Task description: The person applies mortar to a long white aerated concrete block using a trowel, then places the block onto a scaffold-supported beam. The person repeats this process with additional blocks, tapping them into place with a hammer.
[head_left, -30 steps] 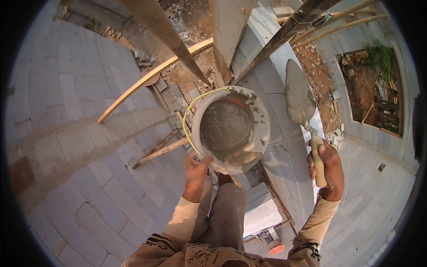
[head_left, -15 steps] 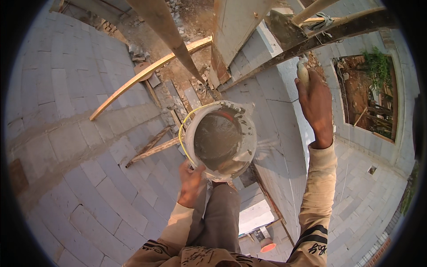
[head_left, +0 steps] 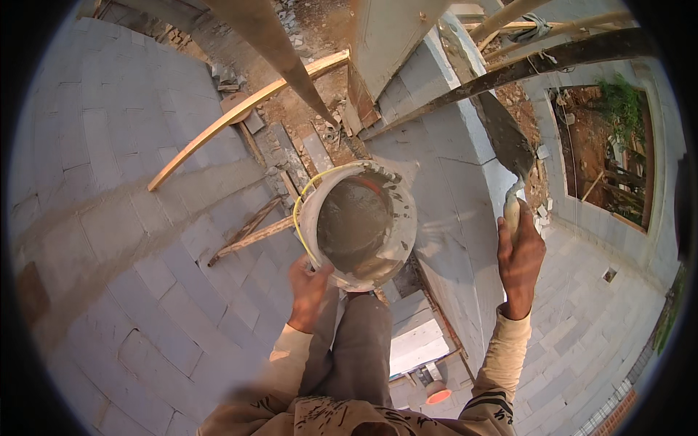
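My left hand [head_left: 308,294] is closed on the near left rim of a bucket [head_left: 401,243], holding it in front of my legs. Grey wet mortar [head_left: 352,221] lies inside, and more is smeared on the inner wall. A yellow handle [head_left: 299,211] curves around the bucket's left side. My right hand [head_left: 521,258] grips the pale handle of a trowel [head_left: 505,138]. The dark blade extends away from me over the top of the block wall [head_left: 502,178]. Farther along that wall top lies a strip of grey mortar [head_left: 456,51].
A dark beam [head_left: 523,76] crosses above the wall at upper right. A wooden post [head_left: 273,51] and a pale plank [head_left: 247,109] stand ahead. Rubble and boards lie far below. A window opening [head_left: 603,152] is at right; an orange round object [head_left: 438,393] is near my feet.
My right hand has drawn back toward me with the trowel, and its blade now shows clear of the beam. My left hand stays on the bucket, which has barely shifted.
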### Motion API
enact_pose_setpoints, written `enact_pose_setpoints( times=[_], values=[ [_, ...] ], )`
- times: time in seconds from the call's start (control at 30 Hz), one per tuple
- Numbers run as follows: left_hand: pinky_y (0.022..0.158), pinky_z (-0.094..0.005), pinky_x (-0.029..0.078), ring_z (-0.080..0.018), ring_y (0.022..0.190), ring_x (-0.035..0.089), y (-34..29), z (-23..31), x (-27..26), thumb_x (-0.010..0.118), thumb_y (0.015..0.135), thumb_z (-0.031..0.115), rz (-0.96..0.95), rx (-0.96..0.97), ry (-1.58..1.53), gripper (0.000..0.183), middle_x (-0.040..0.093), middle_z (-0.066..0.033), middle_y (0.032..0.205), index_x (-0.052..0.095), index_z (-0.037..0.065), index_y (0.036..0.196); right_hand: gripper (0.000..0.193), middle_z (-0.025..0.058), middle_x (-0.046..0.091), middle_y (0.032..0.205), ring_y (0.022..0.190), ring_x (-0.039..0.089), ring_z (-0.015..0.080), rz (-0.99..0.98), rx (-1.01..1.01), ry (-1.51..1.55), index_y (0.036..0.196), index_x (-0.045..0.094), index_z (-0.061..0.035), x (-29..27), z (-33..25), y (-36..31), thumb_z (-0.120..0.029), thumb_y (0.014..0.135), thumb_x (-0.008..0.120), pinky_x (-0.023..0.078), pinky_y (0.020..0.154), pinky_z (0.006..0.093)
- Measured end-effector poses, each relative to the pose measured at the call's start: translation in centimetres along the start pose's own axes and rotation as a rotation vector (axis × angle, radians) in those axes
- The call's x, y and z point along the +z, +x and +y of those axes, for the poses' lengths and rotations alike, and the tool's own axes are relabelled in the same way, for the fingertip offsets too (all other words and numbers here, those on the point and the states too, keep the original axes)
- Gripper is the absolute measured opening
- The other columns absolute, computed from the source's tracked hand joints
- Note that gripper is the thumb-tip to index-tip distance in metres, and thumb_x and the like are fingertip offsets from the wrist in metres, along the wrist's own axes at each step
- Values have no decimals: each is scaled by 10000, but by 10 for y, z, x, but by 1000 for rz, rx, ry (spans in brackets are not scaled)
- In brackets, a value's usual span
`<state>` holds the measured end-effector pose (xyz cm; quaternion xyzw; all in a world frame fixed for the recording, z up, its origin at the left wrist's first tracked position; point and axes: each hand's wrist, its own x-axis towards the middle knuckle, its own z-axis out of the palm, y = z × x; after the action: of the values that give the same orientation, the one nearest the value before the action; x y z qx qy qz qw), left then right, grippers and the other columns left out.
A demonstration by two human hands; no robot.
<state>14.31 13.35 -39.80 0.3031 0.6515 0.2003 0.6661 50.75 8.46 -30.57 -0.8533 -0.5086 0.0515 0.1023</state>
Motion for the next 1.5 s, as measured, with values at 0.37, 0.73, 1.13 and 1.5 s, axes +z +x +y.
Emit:
enact_pose_setpoints(
  times=[0.37, 0.73, 1.13, 1.5],
  values=[
    [860, -298, 566, -146, 944, 697, 6, -4, 10, 662, 850, -106, -65, -84, -25, 342, 739, -99, 1070, 701, -70, 1189, 440, 261, 709, 1243, 1073, 703, 447, -40, 282, 85, 1409, 596, -22, 2, 17, -63, -144, 996, 685, 563, 911, 471],
    [932, -321, 539, -171, 1011, 671, 10, -22, 20, 655, 798, -121, -23, -5, -44, 425, 710, -83, 1118, 699, -60, 1216, 399, 256, 715, 1196, 1034, 709, 418, -105, 424, 76, 1368, 587, 29, -6, 13, -88, -128, 1012, 673, 553, 909, 444],
    [1058, -340, 484, -255, 1231, 645, 4, -9, 22, 677, 768, -54, -44, 160, 193, 455, 669, -201, 1356, 733, -47, 1219, 406, 192, 723, 1038, 873, 736, 408, -585, 17, 107, 1343, 632, -104, 85, -26, -127, -246, 970, 706, 591, 731, 498],
    [990, -314, 493, -191, 1133, 630, -7, 21, 32, 655, 796, -54, -119, 176, 219, 439, 656, -132, 1290, 708, -67, 1232, 388, 216, 733, 898, 821, 728, 437, -927, -92, 458, 1276, 648, -87, 114, -24, -124, -311, 964, 708, 563, 721, 536]
  ],
)
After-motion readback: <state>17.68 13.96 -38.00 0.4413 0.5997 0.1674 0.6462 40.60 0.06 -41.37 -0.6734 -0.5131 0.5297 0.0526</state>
